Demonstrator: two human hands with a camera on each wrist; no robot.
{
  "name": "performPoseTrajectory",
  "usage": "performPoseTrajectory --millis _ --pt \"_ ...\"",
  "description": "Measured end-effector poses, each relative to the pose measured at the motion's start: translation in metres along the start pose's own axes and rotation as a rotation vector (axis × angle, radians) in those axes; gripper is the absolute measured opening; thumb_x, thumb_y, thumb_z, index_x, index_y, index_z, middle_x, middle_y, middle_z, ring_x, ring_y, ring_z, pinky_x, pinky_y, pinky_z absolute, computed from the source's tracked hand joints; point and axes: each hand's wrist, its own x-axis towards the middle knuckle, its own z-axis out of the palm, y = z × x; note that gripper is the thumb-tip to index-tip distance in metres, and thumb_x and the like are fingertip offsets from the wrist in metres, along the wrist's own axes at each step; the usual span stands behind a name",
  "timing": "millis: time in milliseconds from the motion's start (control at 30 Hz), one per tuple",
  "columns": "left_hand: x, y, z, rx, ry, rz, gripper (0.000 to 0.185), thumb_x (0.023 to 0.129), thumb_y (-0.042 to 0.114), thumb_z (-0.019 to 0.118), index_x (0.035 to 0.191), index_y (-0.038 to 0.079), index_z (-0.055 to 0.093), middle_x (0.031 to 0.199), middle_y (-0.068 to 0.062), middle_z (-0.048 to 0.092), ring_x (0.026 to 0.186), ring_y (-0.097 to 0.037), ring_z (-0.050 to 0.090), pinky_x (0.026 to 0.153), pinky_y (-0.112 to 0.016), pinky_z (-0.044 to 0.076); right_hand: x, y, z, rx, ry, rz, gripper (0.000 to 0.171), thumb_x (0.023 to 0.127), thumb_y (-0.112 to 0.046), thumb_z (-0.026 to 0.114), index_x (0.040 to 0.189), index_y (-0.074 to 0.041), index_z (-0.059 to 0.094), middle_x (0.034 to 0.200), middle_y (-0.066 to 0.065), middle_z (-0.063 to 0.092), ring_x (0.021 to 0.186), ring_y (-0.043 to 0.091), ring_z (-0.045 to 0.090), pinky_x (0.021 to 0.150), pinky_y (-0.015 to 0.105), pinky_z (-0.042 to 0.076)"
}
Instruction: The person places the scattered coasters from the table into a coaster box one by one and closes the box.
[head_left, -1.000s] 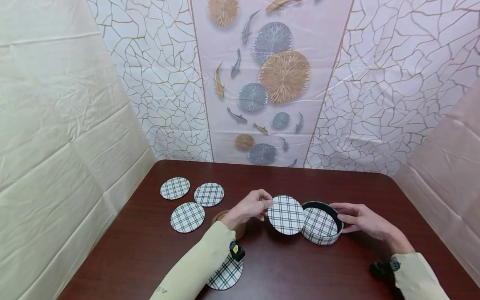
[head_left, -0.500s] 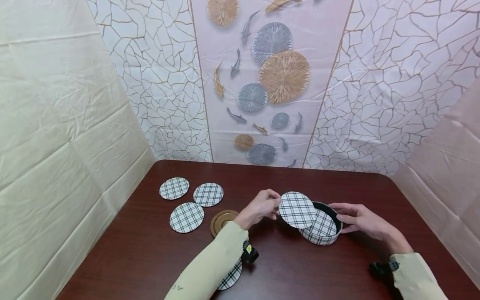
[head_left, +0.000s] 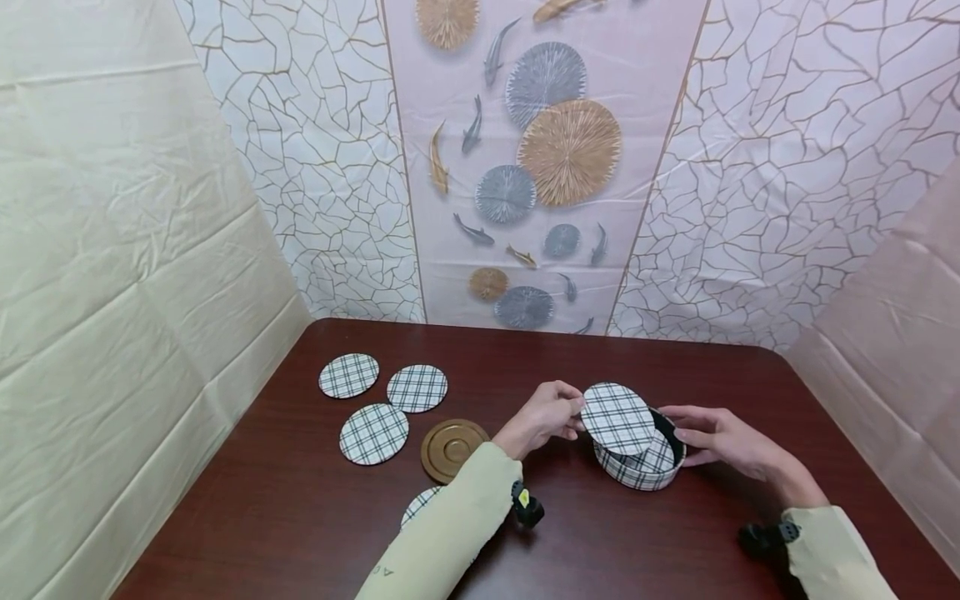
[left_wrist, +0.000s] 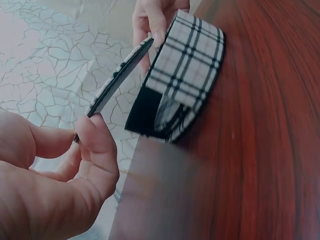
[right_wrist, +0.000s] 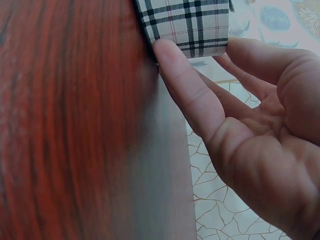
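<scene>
In the head view my left hand (head_left: pixel 551 412) pinches a round black-and-white plaid coaster (head_left: pixel 618 419) by its left edge. The coaster is tilted, over the open top of a round plaid coaster box (head_left: pixel 637 478). Inside this box, with its black inner wall, lies another plaid coaster (head_left: pixel 660 454). My right hand (head_left: pixel 723 442) grips the box's right wall, thumb at the rim. The left wrist view catches the pinched coaster (left_wrist: pixel 117 82) nearly edge-on, apart from the box wall (left_wrist: pixel 192 55). Fingers of the right hand (right_wrist: pixel 250 130) touch the plaid wall in the right wrist view.
Three plaid coasters lie at the table's left: one at the back (head_left: pixel 348 376), one beside it (head_left: pixel 417 388), one nearer (head_left: pixel 373 434). A brown ringed disc (head_left: pixel 448 450) sits left of my left wrist. My left forearm partly covers another coaster (head_left: pixel 417 505).
My left hand has carried the pinched coaster rightward, from beside the box to above its opening. The brown disc has come out from behind the left arm. My right hand stays put.
</scene>
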Motion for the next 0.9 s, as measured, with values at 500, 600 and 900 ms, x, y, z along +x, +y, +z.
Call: performPoseTrajectory --millis 500,600,900 --pt "-0.003 -0.001 0.028 -0.020 0.030 -0.031 0.004 0.096 0.010 0.062 0.097 0.009 0.058 0.082 -0.008 0.062 0.058 -0.016 0.061 0.045 -0.022 0.045 0.000 0.001 -0.001 -0.016 0.007 -0.001 0.060 0.100 -0.018 0.056 0.149 0.005 0.030 0.146 0.032 0.038 0.109 0.008 0.063 0.084 0.047 0.058" --pt "-0.004 -0.002 0.034 -0.005 0.038 -0.033 0.005 0.095 0.010 0.063 0.094 0.009 0.058 0.080 -0.008 0.062 0.057 -0.015 0.060 0.044 -0.022 0.045 0.000 0.000 0.000 -0.020 0.003 -0.005 0.059 0.101 -0.017 0.055 0.149 0.005 0.030 0.146 0.034 0.036 0.108 0.009 0.064 0.084 0.047 0.058" --pt "-0.004 -0.005 0.043 0.006 0.033 -0.037 0.007 0.094 0.008 0.065 0.092 0.009 0.058 0.081 -0.008 0.062 0.056 -0.016 0.060 0.045 -0.023 0.043 0.001 0.001 -0.001 -0.024 0.011 -0.010 0.058 0.100 -0.018 0.056 0.148 0.005 0.033 0.146 0.034 0.035 0.109 0.011 0.064 0.083 0.047 0.058"
